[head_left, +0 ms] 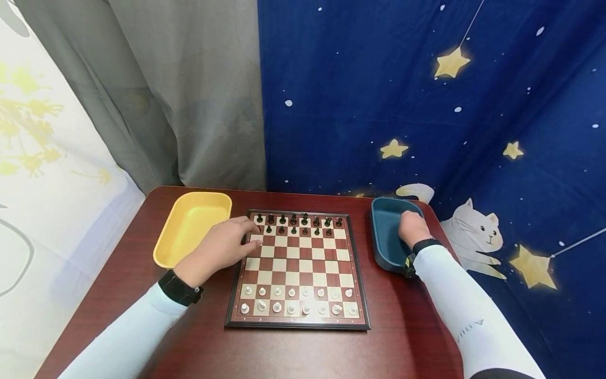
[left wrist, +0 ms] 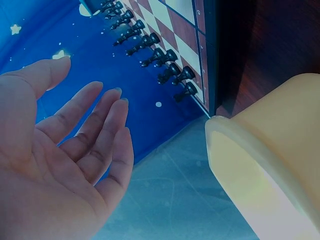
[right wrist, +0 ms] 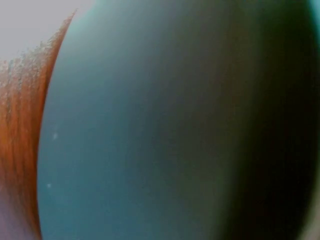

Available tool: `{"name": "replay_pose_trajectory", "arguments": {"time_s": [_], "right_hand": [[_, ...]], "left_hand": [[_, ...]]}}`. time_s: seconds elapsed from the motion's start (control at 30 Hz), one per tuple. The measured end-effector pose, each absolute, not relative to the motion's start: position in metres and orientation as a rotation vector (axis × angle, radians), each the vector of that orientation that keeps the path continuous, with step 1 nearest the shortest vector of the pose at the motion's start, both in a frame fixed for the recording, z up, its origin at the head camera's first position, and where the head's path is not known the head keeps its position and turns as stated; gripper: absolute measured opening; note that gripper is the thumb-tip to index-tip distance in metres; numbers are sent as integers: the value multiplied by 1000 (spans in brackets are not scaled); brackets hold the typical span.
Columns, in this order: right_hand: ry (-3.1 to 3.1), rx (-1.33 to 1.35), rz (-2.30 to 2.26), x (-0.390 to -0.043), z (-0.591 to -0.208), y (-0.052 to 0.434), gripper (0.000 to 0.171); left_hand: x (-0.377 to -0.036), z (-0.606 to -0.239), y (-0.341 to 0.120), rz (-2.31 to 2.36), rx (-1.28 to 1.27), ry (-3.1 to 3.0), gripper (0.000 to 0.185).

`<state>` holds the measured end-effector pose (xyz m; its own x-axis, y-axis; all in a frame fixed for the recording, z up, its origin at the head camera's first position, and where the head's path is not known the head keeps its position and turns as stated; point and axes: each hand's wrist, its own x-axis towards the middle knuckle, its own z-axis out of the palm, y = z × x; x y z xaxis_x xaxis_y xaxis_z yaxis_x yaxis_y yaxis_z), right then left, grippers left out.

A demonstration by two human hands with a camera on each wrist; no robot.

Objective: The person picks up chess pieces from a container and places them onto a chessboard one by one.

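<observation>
A chessboard lies at the middle of the table, with rows of black chess pieces along its far side and white chess pieces along its near side. My left hand reaches over the board's left edge, fingertips close to the leftmost black pieces. In the left wrist view, the fingers of that hand are loosely bent and nothing lies in the palm. My right hand is inside the dark blue bin, its fingers hidden from the head view. The bin's wall fills most of the right wrist view.
A yellow bin stands on the table to the left of the board, beneath and beside my left forearm. Reddish-brown tabletop surrounds the board. A grey curtain and a dark blue star-printed curtain hang behind the table.
</observation>
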<state>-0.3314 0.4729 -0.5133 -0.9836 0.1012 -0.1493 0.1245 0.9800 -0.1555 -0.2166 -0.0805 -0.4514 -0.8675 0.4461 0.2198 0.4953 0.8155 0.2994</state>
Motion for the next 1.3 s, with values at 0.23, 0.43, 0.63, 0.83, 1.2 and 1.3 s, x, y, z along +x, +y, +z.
{"name": "replay_pose_trajectory", "arguments": {"time_s": [0.23,0.43,0.63,0.83,1.2,1.3], "right_hand": [[3072,24,-282,-332,-526,484,29],[3105,-72,-433,-296,-483,450,28],[3135,-272,-570,-260,-439,409,8],[3100,-401,-627,-236,-425,364,8],[2935,-902,-662,-201,-416,272,16],[2894,-1049,-622,-197,-411,254,17]], "left_hand": [[-216,-452,-81,-528,-746,-2866,28],[-218,-454,-80,-534,-748,-2871,28],[-217,-453,-77,-526,-771,-2863,31],[-218,-454,-62,-544,-829,-2873,31],[-212,-454,-7,-848,-1034,-2775,18],[-209,-455,3,-952,-1053,-2745,17]]}}
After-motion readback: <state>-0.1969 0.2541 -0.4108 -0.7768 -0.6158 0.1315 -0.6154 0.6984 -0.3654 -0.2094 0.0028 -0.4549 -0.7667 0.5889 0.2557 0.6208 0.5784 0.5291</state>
